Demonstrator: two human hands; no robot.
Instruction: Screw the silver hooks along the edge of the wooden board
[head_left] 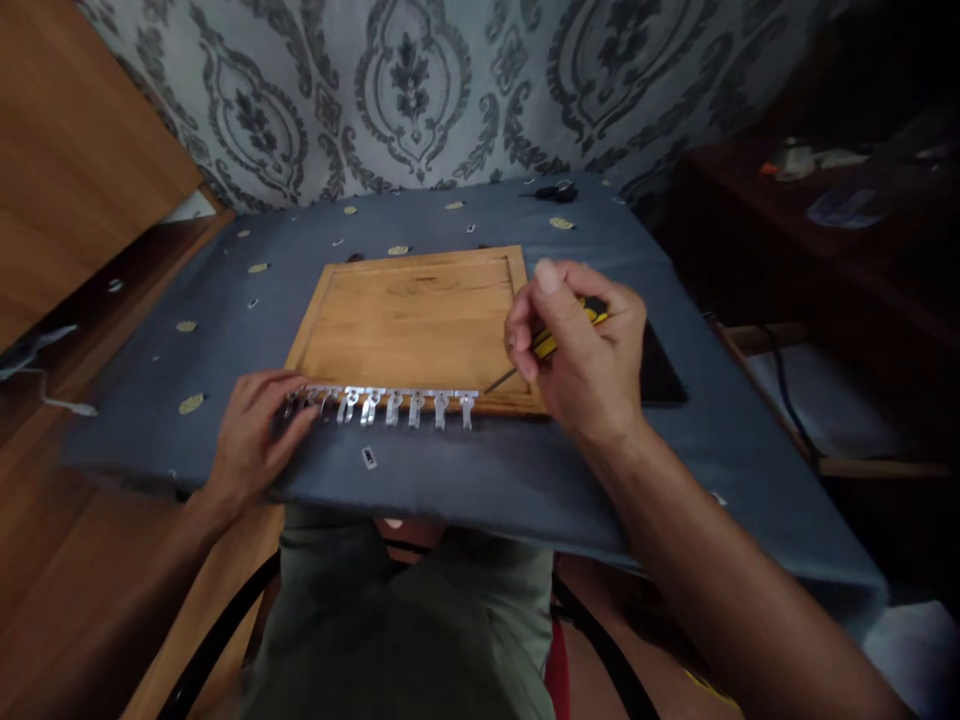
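A wooden board [420, 310] with a raised frame lies flat on the cloth-covered table. Along its near edge runs a shiny metal hook rail [394, 395] with several hooks hanging toward me. My left hand [262, 425] is closed around the rail's left end, thumb in front and fingers over the top. In my right hand [585, 350] is a yellow-and-black screwdriver [546, 345], held slanting down to the left. Its thin shaft reaches the rail's right end; whether the tip touches a screw is too small to tell.
The table wears a dark blue cloth [480, 490]. A black-handled tool [556, 190] lies near the back, before a patterned curtain or wall covering [412, 90]. A dark flat object [661, 370] sits right of the board. An open drawer [817, 400] is at the right, a white cable [67, 405] at the left.
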